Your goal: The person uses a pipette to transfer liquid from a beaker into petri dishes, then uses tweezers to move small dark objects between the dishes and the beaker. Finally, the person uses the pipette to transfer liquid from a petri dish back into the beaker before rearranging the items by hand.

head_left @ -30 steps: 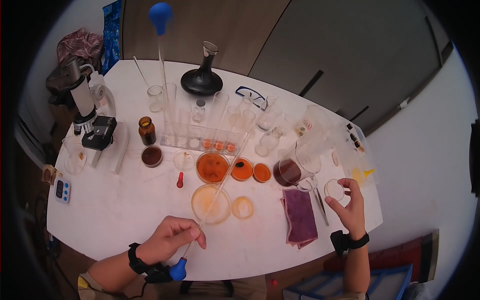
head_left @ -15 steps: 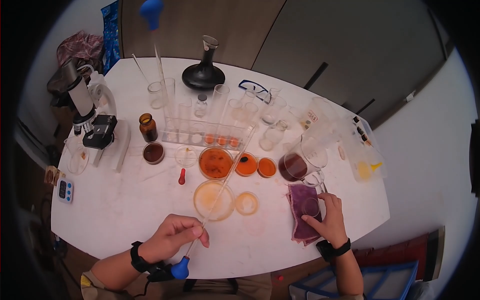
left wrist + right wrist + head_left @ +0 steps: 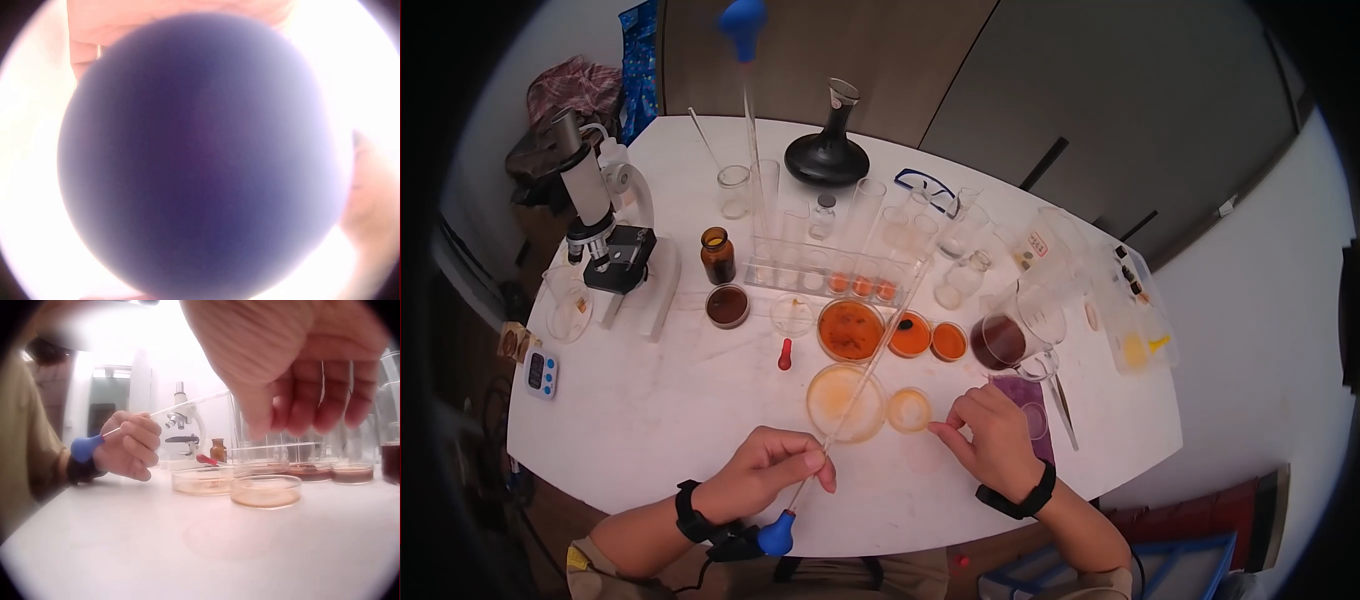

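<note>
Pipette (image 3: 877,350) slants from the left hand's (image 3: 772,472) pinching grip, presumably to keep it off the tabletop (image 3: 635,420); the right hand (image 3: 992,436), loose-fingered, seemingly empty, hangs beside the small dish (image 3: 910,410).

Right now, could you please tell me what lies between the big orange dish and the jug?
In the head view, a black-spotted orange dish and a smaller orange dish lie there, side by side.

A clear glass pipette (image 3: 867,371) with a blue rubber bulb (image 3: 776,535) is slanting in the left hand (image 3: 770,470), bulb end lowest. A small, round, clear dish (image 3: 909,409) of pale-yellow material is lying flat beside the right hand (image 3: 992,435).
</note>
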Demonstrator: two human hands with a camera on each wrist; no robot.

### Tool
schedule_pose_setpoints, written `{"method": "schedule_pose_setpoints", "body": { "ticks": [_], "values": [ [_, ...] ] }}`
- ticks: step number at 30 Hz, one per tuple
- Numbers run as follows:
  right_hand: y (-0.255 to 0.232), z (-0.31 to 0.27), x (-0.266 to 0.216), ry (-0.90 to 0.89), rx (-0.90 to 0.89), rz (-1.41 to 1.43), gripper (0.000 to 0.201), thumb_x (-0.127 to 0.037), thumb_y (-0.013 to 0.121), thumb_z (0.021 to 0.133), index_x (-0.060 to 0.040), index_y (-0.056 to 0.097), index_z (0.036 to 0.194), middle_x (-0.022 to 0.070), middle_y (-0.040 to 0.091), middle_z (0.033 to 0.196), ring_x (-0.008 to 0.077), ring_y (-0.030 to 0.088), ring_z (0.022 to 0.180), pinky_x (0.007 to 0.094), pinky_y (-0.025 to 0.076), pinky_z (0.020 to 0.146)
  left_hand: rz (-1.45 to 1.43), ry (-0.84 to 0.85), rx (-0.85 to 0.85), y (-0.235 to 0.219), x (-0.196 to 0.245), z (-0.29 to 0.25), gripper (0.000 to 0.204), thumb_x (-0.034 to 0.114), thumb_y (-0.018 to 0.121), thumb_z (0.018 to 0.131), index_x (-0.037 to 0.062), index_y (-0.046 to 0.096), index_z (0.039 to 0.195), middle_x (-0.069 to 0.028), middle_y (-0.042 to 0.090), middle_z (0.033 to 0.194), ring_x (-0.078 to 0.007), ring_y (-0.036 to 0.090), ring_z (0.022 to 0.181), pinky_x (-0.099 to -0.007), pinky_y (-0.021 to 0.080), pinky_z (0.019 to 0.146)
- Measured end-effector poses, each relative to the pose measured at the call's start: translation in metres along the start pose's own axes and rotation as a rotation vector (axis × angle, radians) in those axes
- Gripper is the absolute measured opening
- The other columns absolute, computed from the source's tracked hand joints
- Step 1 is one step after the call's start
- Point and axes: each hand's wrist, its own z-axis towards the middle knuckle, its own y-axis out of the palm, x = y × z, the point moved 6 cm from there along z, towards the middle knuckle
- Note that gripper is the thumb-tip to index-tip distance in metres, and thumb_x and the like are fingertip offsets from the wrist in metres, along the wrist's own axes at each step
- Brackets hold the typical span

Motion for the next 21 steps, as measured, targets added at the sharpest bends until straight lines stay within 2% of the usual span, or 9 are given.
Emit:
{"method": "schedule_pose_setpoints", "body": {
  "ticks": [1,3,4,6,9,12,21],
  "values": [
    [0.001,0.003,-0.003,-0.003,-0.002,-0.002,0.019,-0.014,0.079,0.078,-0.0047,0.063,0.083,0.0105,0.059,0.083,0.0303,0.056,0.078,0.0381,0.046,0.066,-0.014,0.001,-0.005,0.000,0.000,0.000,0.029,0.019,0.051,0.103,-0.0027,0.067,0.094,-0.0070,0.069,0.090,-0.0130,0.063,0.089,-0.0288,0.047,0.087],
    [0.004,0.010,-0.007,0.026,-0.007,0.004,0.039,-0.024,0.081,0.076,-0.0038,0.062,0.103,0.0131,0.061,0.098,0.0318,0.057,0.091,0.0395,0.049,0.077,-0.018,0.003,-0.009,0.000,-0.002,0.000,0.029,0.019,0.051,0.103,-0.0028,0.067,0.094,-0.0071,0.069,0.090,-0.0130,0.063,0.089,-0.0287,0.048,0.087],
    [0.006,0.011,-0.008,0.024,-0.007,0.003,0.039,-0.024,0.081,0.076,-0.0038,0.062,0.103,0.0131,0.061,0.098,0.0318,0.057,0.091,0.0395,0.049,0.077,-0.019,0.002,-0.014,0.000,-0.003,0.000,0.029,0.018,0.051,0.103,-0.0029,0.067,0.094,-0.0073,0.069,0.091,-0.0130,0.063,0.089,-0.0286,0.048,0.087],
    [0.011,0.013,-0.010,-0.022,-0.014,-0.098,0.060,-0.029,0.079,0.077,-0.0002,0.054,0.124,0.0144,0.060,0.114,0.0301,0.056,0.105,0.0391,0.048,0.091,-0.023,0.005,-0.017,0.001,-0.002,-0.001,0.029,0.018,0.051,0.103,-0.0029,0.067,0.094,-0.0073,0.069,0.091,-0.0130,0.063,0.089,-0.0285,0.048,0.087],
    [0.020,0.014,-0.007,0.042,-0.109,-0.078,0.068,-0.029,0.077,0.079,0.0023,0.049,0.132,0.0170,0.058,0.121,0.0316,0.053,0.112,0.0401,0.045,0.097,-0.025,0.006,-0.023,0.001,-0.002,-0.001,0.029,0.018,0.050,0.103,-0.0030,0.067,0.094,-0.0073,0.069,0.091,-0.0130,0.063,0.089,-0.0283,0.048,0.087],
    [0.026,0.014,-0.005,0.032,-0.099,-0.042,0.068,-0.027,0.080,0.077,0.0031,0.050,0.129,0.0176,0.058,0.116,0.0353,0.054,0.107,0.0421,0.046,0.092,-0.029,0.006,-0.024,0.001,-0.003,0.000,0.029,0.018,0.050,0.103,-0.0029,0.067,0.093,-0.0070,0.069,0.091,-0.0128,0.063,0.089,-0.0283,0.048,0.087],
    [0.028,0.015,-0.005,0.010,-0.066,-0.080,0.057,-0.029,0.080,0.075,-0.0007,0.058,0.119,0.0151,0.058,0.107,0.0325,0.055,0.100,0.0407,0.048,0.086,-0.017,-0.003,-0.025,0.002,-0.003,0.000,0.029,0.019,0.050,0.104,-0.0022,0.067,0.093,-0.0067,0.069,0.091,-0.0125,0.062,0.089,-0.0282,0.047,0.088]
  ]
}}
